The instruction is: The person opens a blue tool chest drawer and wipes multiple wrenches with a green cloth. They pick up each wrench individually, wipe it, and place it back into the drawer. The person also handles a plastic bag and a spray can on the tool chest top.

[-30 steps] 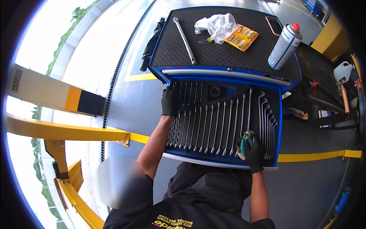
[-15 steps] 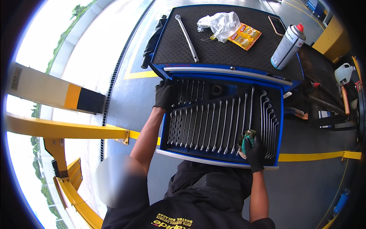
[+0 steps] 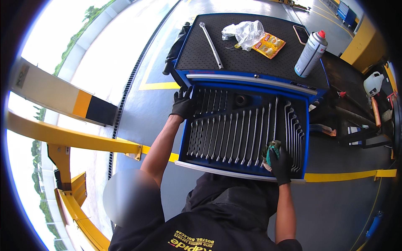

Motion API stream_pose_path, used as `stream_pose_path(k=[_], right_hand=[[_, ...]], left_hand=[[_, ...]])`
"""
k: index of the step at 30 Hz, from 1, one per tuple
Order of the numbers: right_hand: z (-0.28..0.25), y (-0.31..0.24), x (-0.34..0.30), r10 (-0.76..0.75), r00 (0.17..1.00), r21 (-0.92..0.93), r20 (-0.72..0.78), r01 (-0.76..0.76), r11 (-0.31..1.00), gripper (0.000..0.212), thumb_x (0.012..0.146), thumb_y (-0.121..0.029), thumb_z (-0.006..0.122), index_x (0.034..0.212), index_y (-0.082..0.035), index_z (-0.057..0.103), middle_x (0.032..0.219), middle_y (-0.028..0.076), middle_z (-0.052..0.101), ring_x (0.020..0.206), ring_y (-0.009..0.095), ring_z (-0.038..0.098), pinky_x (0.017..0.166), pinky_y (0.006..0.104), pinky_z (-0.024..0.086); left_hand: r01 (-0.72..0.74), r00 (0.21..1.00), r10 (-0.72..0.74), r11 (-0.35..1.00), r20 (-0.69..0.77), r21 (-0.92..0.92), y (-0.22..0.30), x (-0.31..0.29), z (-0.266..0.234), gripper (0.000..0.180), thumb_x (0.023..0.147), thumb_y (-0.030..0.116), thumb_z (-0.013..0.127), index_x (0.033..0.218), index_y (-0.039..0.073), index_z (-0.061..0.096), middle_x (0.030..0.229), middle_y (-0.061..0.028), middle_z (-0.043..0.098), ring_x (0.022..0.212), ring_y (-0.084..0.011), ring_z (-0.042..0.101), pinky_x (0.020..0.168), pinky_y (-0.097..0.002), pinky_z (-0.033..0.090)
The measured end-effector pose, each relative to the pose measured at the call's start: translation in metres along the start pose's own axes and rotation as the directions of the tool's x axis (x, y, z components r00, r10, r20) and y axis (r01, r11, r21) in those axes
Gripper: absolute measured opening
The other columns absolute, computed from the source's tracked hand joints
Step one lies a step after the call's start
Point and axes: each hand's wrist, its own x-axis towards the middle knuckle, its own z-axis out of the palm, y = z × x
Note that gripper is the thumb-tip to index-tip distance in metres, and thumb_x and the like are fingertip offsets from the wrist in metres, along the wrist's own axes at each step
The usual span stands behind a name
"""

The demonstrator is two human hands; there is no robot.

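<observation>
My left hand [image 3: 182,105], in a black glove, rests at the far left corner of a pulled-out blue drawer [image 3: 242,173]; its fingers are spread and hold nothing. With my right hand [image 3: 282,165], also gloved in black, I grip a crumpled green and brownish rag [image 3: 272,152]. The rag lies over the near ends of the largest wrenches, hiding them. Several combination wrenches [image 3: 231,138] sit in a graded row in the black tray. Bent offset wrenches [image 3: 296,138] stand to the right of my rag, and short thin wrenches [image 3: 214,101] lie beside my left hand.
On the cabinet's black mat [image 3: 197,54] are a long-handled ratchet or bar [image 3: 212,46], a clear plastic bag [image 3: 247,33], yellow packets [image 3: 269,45], a phone [image 3: 300,35] and a spray can [image 3: 310,54]. A yellow lift arm [image 3: 75,134] extends at left; a dark workbench [image 3: 335,79] stands right.
My left hand's fingers have loosened and spread at the drawer's corner. My right hand stays on the rag at nearly the same spot. The whole view has shifted slightly.
</observation>
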Motion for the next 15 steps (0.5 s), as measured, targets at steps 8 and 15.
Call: stream_pose_path(k=[8,15], right_hand=[[0.001,0.004,0.003,-0.006,1.0,-0.002,-0.015,0.006,1.0,0.039,0.088,-0.033,0.068,0.113,-0.004,0.063,0.09,0.02,0.068,0.082,0.038,0.068,0.069,0.0463,0.052],[0.0,0.002,0.0,0.021,0.999,-0.012,0.025,-0.02,1.0,0.037,0.091,-0.034,0.065,0.114,-0.004,0.064,0.088,0.019,0.07,0.08,0.037,0.07,0.068,0.0446,0.054]], left_hand=[[0.153,0.944,-0.227,0.944,-0.24,-0.291,0.034,-0.045,-0.018,0.04,0.084,0.034,0.07,0.123,0.028,0.07,0.148,-0.0173,0.047,0.137,-0.0493,0.036,0.109,-0.057,0.028],[0.277,0.88,-0.436,0.792,-0.187,-0.544,0.068,-0.178,-0.039,0.016,0.083,0.022,0.069,0.092,0.01,0.073,0.094,-0.0127,0.067,0.09,-0.0334,0.064,0.079,-0.0449,0.049]])
